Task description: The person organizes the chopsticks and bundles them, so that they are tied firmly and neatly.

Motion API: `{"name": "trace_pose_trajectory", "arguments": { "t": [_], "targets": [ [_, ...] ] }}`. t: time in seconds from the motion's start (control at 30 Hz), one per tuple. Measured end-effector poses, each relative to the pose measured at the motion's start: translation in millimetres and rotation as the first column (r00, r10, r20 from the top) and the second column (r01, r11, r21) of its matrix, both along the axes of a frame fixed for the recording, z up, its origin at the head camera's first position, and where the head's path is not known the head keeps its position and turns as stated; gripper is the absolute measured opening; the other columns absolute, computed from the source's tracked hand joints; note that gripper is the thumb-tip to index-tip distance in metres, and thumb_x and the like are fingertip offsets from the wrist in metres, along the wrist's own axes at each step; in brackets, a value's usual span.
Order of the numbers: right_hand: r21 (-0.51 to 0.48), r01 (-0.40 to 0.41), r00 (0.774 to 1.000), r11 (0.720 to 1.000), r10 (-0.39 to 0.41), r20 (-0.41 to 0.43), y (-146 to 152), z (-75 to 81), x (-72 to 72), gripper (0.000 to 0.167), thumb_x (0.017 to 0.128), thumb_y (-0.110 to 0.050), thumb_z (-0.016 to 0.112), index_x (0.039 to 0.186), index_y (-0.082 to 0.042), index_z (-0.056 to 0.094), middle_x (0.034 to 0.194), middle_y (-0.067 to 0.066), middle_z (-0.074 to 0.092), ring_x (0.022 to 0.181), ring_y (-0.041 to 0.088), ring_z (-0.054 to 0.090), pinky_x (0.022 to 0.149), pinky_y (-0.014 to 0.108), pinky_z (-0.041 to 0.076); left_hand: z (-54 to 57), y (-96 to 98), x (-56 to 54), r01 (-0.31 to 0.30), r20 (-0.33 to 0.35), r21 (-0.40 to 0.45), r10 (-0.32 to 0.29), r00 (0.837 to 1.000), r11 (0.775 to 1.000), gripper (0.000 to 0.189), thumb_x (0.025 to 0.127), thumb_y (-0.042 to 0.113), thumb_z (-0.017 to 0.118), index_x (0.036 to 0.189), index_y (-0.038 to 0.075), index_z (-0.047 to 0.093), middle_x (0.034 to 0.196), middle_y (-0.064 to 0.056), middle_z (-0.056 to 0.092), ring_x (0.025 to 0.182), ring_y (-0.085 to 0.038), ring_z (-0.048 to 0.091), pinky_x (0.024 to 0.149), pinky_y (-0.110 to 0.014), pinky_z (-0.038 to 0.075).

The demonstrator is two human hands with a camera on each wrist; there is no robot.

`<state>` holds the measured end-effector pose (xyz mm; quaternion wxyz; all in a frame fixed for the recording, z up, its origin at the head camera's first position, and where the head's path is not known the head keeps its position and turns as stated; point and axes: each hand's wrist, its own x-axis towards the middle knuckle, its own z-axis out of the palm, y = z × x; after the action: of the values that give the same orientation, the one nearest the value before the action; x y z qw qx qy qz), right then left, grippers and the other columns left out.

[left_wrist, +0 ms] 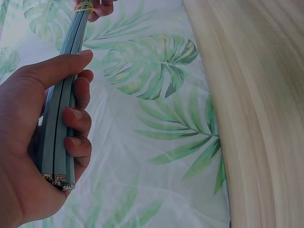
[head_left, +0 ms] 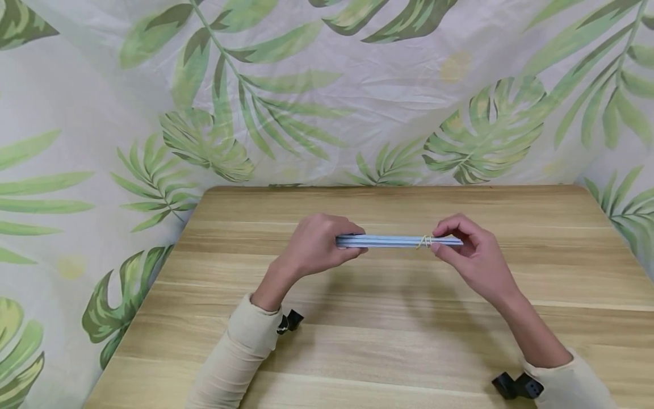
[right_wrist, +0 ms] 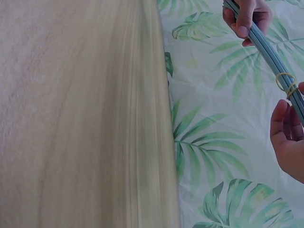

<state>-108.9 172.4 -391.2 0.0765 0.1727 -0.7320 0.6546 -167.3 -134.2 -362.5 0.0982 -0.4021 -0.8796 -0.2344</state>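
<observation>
A bundle of several long, slim blue-grey sticks (head_left: 388,241) is held level above the table in the head view. My left hand (head_left: 319,244) grips its left end, thumb along one side and fingers curled round the other, as the left wrist view shows. A thin yellow rubber band (head_left: 425,242) is looped round the bundle towards its right end, with some strands slanting loosely. At that band, the thumb and fingertips of my right hand (head_left: 475,255) pinch from both sides. In the right wrist view, part of the right hand lies beyond the frame edge.
Below the hands spreads a wood-grain table (head_left: 357,352), its far edge close behind them. A leaf-printed cloth (head_left: 388,102) hangs behind and beside it. Small black devices (head_left: 517,386) sit at both sleeve cuffs.
</observation>
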Motion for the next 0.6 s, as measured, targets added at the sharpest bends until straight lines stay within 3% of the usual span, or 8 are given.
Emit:
{"name": "trace_pose_trajectory", "arguments": {
  "t": [0.17,0.4,0.6],
  "targets": [
    [0.016,-0.013,1.000,1.000,0.013,0.005,-0.3,0.4,1.2,0.015,0.094,0.013,0.071,0.106,0.004,0.069,0.100,-0.003,0.070,0.083,0.006,0.067,0.073,0.019,0.059,0.1,-0.6,0.7,-0.006,0.002,0.008,0.006,1.000,1.000,0.011,0.089,0.025,0.088,0.099,0.021,0.085,0.084,0.012,0.077,0.065,0.000,0.058,0.063,-0.022,0.048],
    [0.193,-0.003,1.000,0.981,0.003,0.002,-9.4,-3.8,3.3,0.019,0.092,-0.004,0.084,0.109,-0.012,0.081,0.106,-0.007,0.076,0.083,0.009,0.073,0.070,0.023,0.059,-2.7,7.4,4.1,0.026,-0.037,-0.020,-0.027,0.999,0.999,0.010,0.087,0.024,0.090,0.094,0.021,0.084,0.081,0.012,0.075,0.062,0.000,0.055,0.060,-0.020,0.044],
    [0.216,0.027,0.999,0.976,-0.032,0.022,-15.2,-6.3,4.1,0.018,0.093,-0.007,0.085,0.108,-0.015,0.080,0.100,-0.004,0.076,0.074,0.011,0.067,0.065,0.025,0.056,-5.3,10.7,6.5,0.003,-0.080,-0.045,-0.007,0.997,0.999,0.013,0.084,0.023,0.090,0.095,0.019,0.084,0.083,0.011,0.077,0.062,-0.001,0.058,0.058,-0.021,0.045]
  ]
}}
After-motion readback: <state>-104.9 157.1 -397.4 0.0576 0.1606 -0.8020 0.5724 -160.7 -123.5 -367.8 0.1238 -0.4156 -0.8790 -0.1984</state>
